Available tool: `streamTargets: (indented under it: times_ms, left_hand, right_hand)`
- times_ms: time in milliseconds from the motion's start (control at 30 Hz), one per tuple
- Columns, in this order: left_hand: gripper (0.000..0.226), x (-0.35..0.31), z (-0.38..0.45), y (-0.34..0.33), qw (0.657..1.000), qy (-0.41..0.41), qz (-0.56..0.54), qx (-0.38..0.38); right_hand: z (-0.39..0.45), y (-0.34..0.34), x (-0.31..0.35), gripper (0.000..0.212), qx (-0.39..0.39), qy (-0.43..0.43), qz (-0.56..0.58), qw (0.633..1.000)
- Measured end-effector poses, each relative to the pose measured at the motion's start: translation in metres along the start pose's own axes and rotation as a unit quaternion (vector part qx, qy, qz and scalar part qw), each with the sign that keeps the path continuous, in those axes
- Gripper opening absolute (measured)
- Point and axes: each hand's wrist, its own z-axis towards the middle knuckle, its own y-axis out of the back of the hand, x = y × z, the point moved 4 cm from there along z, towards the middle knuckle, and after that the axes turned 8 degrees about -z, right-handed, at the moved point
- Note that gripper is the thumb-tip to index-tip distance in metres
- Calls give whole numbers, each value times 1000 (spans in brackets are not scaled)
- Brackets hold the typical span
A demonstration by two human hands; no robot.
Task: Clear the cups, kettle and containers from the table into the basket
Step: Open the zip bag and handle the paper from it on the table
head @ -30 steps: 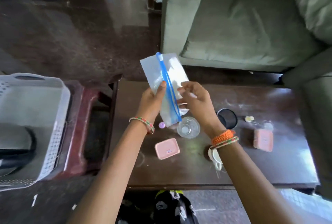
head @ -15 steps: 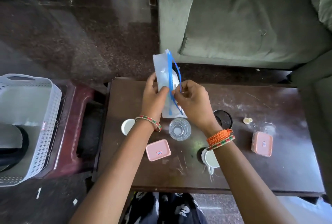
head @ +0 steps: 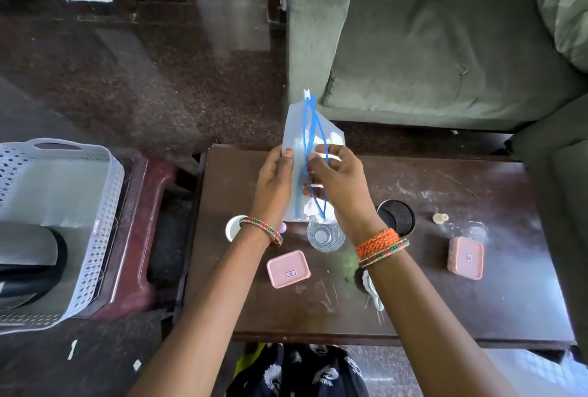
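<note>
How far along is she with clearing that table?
Early on. The white basket already holds one dark item, possibly the kettle. Both hands, left and right, hold a zip bag above the table. Two pink containers, a clear glass and cups remain.

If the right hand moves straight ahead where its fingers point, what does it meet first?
The right hand already pinches the zip bag; beyond it the left hand probably comes next, though depth is unclear.
</note>
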Motion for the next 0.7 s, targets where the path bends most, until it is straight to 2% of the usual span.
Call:
streamTargets:
  times_ms: [67,133,233,333,400,467,567,633,700]
  left_hand:
    - [20,1,-2,1,1000,25,-9,-5]
    - [35,1,-3,-3,999,43,-10,29]
    - [34,-6,-9,-12,996,31,28,73]
    - [34,-9,-12,-15,996,30,31,72]
    - [39,-11,-15,-16,994,63,16,85]
    - [33,-11,-19,-20,992,73,9,103]
    - [12,-11,-18,-17,998,47,-4,48]
    - [18,-12,-14,-12,996,61,-61,36]
    - [22,-14,-14,-11,990,83,-92,63]
  right_hand:
    - [3,2,-1,9,-15,26,-66,997]
    - [2,2,0,12,-31,87,-175,980]
    - [-5,0,1,18,-46,136,-287,947]
    - [-14,3,3,24,-88,170,-342,920]
    - [-16,5,2,28,-107,177,-377,903]
    - [-17,2,2,18,-81,183,-402,894]
    - [-20,0,6,18,-4,190,-370,910]
    - [-22,4,8,16,40,143,-274,950]
    - [-22,10,9,18,55,97,-185,976]
